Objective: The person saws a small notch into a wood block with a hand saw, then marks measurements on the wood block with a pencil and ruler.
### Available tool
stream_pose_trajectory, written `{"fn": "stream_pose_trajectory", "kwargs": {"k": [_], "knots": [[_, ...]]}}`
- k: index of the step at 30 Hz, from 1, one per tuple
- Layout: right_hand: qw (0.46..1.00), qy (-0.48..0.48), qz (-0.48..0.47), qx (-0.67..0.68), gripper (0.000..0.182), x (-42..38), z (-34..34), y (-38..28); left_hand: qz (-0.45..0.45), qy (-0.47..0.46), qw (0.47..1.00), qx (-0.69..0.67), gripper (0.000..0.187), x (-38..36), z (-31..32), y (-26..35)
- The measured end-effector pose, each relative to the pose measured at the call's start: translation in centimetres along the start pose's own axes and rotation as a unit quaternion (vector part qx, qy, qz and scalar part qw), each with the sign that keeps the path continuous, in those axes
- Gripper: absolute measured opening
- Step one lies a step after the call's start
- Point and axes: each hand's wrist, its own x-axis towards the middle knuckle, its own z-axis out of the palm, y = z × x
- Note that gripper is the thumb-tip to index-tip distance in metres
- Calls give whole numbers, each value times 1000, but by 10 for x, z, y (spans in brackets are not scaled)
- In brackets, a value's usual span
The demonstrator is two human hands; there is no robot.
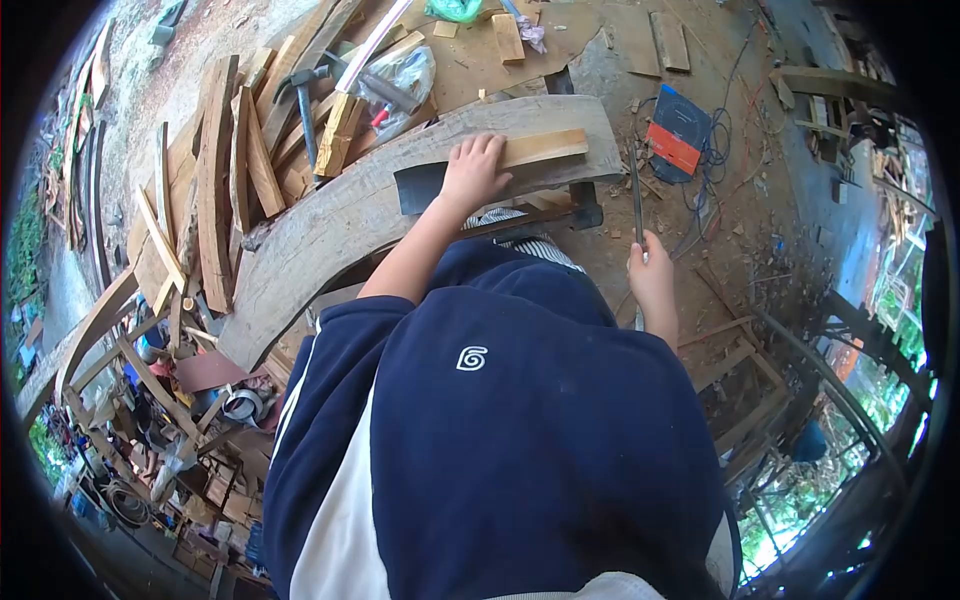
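Observation:
My left hand lies over the near end of a small light wooden piece, pressing it on a long curved grey plank. A dark flat sheet lies beside that hand on the plank. Off the plank's right end, my right hand is closed round a thin dark rod-like tool, which points away from me. The far tip of the tool is close to the plank's end.
Beyond the plank are a hammer, a yellowish wood block and a plastic bag. Long wood offcuts lean at the left. A blue and orange box and dark cables lie on the ground at the right.

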Motion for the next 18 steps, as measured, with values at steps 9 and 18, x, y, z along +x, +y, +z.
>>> {"fn": "stream_pose_trajectory", "kwargs": {"k": [9,18], "knots": [[983,-24,129,131,42,-48,18,14,35,-34,999,-9,56,45,22,17],[997,35,3,62,36,-2,20,21,-19,-72,997,-18,60,91,47,66]]}}
